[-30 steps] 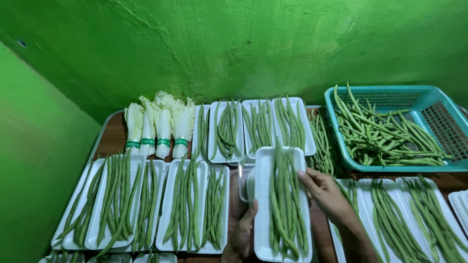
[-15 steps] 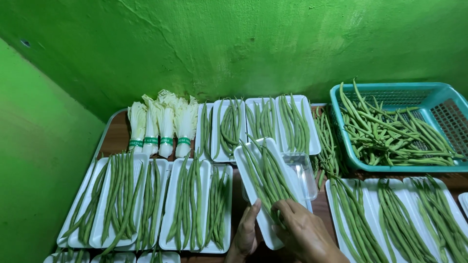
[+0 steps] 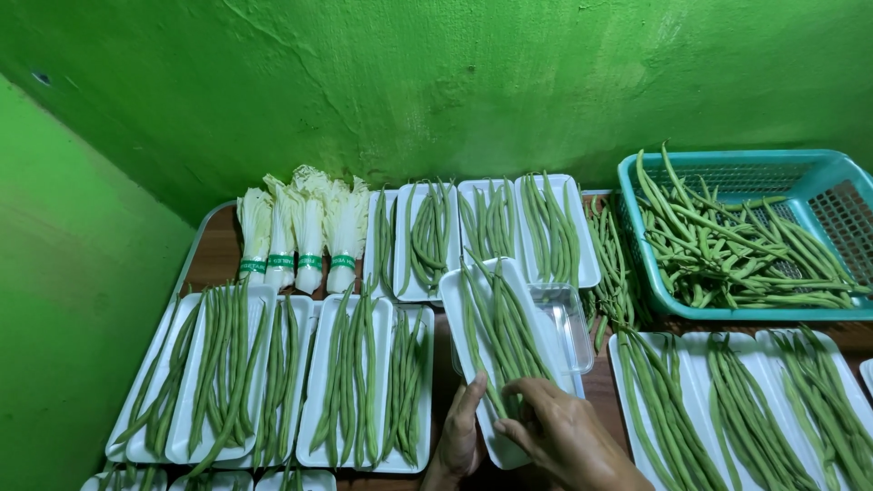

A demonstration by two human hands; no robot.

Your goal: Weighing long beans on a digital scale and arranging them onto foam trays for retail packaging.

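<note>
A white foam tray [image 3: 459, 300] loaded with long green beans [image 3: 498, 323] lies tilted across the middle of the table, over a clear plastic box [image 3: 568, 323]. My left hand [image 3: 462, 435] holds that tray's near left edge. My right hand [image 3: 564, 435] rests on the near end of the tray, fingers on the beans. Several other white trays of green beans lie in rows around it, such as the one directly to the left [image 3: 323, 400].
A teal plastic basket [image 3: 637, 227] of loose green beans stands at the right. Bundled white-stemmed greens with green bands [image 3: 300, 232] lie at the back left. Loose beans [image 3: 611, 273] lie between the trays and the basket. Green walls close in behind and left.
The tray of beans has swung from lying straight in front of me to a tilt leftward. My right hand moved from its right edge to its near end.
</note>
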